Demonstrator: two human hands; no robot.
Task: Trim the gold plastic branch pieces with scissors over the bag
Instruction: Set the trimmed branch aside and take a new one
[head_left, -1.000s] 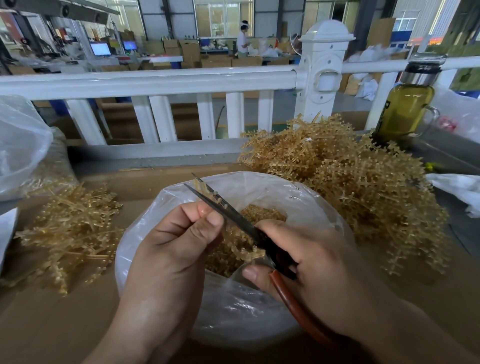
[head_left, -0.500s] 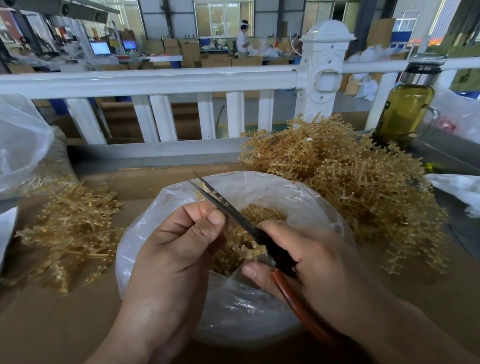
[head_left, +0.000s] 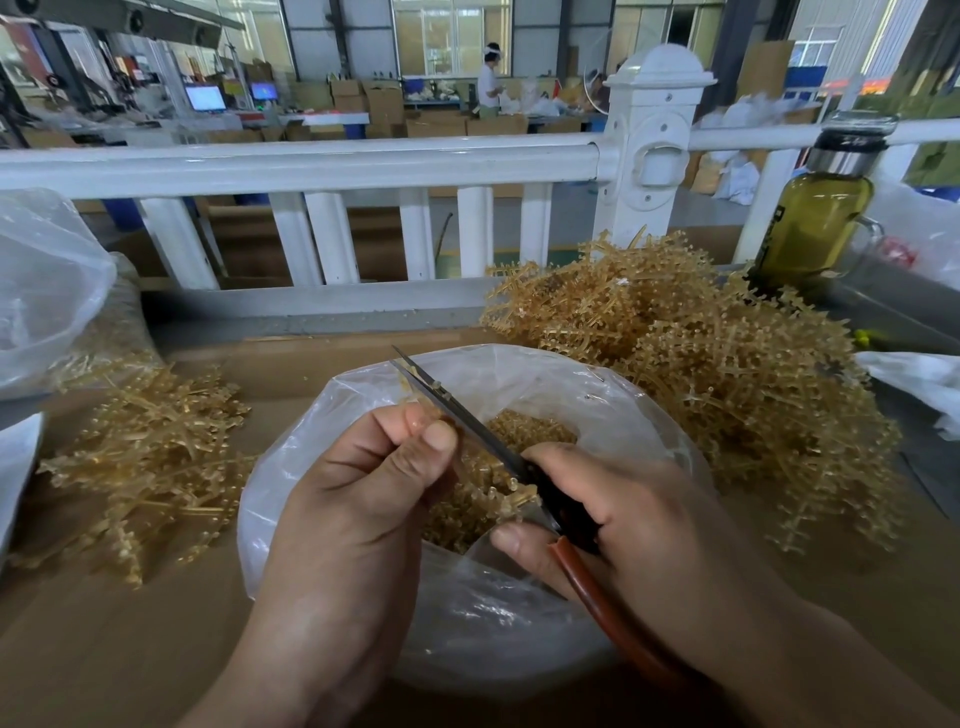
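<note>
1. The left hand (head_left: 358, 499) pinches a gold branch piece (head_left: 511, 500) between thumb and fingers, over the open bag (head_left: 571, 395) at mid-table (head_left: 104, 649).
2. The right hand (head_left: 634, 525) has its fingers wrapped round the scissors (head_left: 467, 421), blades barely parted against the piece.
3. A big pile (head_left: 727, 374) sits toward the far right corner, and a smaller pile (head_left: 156, 457) lies by the left edge.

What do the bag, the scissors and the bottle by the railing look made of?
Bag: thin clear plastic film, glossy and crinkled. Scissors: dark metal blades, handle sleeved in reddish rubber or plastic, seemingly. Bottle: likely glass, see-through over yellow-green liquid, with a steel-looking collar.
</note>
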